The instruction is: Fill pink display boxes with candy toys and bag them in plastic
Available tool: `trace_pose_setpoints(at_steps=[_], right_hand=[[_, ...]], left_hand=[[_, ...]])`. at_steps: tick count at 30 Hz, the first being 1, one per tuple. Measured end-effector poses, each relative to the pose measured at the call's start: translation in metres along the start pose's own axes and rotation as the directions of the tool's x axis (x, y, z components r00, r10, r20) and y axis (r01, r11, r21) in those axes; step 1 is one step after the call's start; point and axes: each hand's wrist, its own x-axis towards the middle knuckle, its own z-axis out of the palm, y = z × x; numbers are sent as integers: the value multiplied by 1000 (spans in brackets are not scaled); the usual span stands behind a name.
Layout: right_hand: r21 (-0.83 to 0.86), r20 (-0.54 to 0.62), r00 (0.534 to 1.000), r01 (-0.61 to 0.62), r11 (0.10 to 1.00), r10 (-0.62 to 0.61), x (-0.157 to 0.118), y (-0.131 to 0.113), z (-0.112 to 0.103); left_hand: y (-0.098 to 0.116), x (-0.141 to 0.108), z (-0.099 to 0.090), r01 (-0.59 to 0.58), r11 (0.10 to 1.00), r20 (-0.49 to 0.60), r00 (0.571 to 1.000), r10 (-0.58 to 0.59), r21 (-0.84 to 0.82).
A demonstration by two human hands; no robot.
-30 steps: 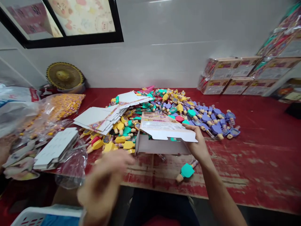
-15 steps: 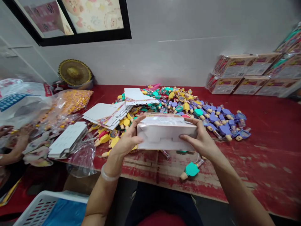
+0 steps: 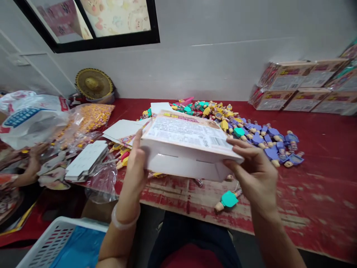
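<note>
Carton (image 3: 184, 139), white card with a printed, barcoded panel facing up, held tilted above the red worktop (image 3: 320, 167), in front of a heap of toy-shaped candy packs (image 3: 223, 123). The left grip (image 3: 135, 167), with a bangle (image 3: 124, 219) at the wrist, is closed on the carton's near left end; the right grip (image 3: 255, 173) is clamped on its right end, fingers (image 3: 237, 143) across the printed panel. Left of the carton lie flat card blanks (image 3: 122, 132), with a second stack (image 3: 86, 162) beside a bag of yellow pieces (image 3: 92, 117). One teal pack (image 3: 228, 199) lies apart, near the right grip. A co-worker's hand (image 3: 35, 160) shows at far left.
</note>
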Motion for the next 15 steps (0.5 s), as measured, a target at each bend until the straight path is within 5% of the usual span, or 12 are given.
trace_pose_setpoints(at_steps=[3, 5, 6, 9, 11, 12, 13, 15], right_hand=[[152, 212, 960, -217, 964, 182, -45, 50, 17], [37, 419, 831, -417, 908, 365, -82, 90, 18], [-26, 410, 782, -505, 863, 470, -99, 108, 14], [-50, 132, 694, -708, 704, 708, -137, 138, -11], [-58, 99, 682, -723, 689, 724, -151, 140, -25], [-96, 145, 701, -692, 715, 698, -156, 139, -27], [-155, 201, 723, -643, 750, 661, -160, 139, -26], [-331, 218, 772, -516, 790, 597, -163, 143, -15]], left_hand=[[14, -43, -5, 127, 991, 78, 989, -123, -41], [13, -80, 11, 158, 982, 224, 958, -178, 106], [5, -99, 25, 156, 963, 327, 918, -223, 220], [-50, -147, 72, -30, 851, 625, 692, -361, 524], [-99, -170, 97, -220, 759, 729, 529, -435, 612], [-122, -180, 105, -261, 716, 726, 497, -476, 648], [-142, -187, 109, -262, 696, 709, 506, -491, 669], [-168, -194, 110, -170, 717, 645, 608, -463, 676]])
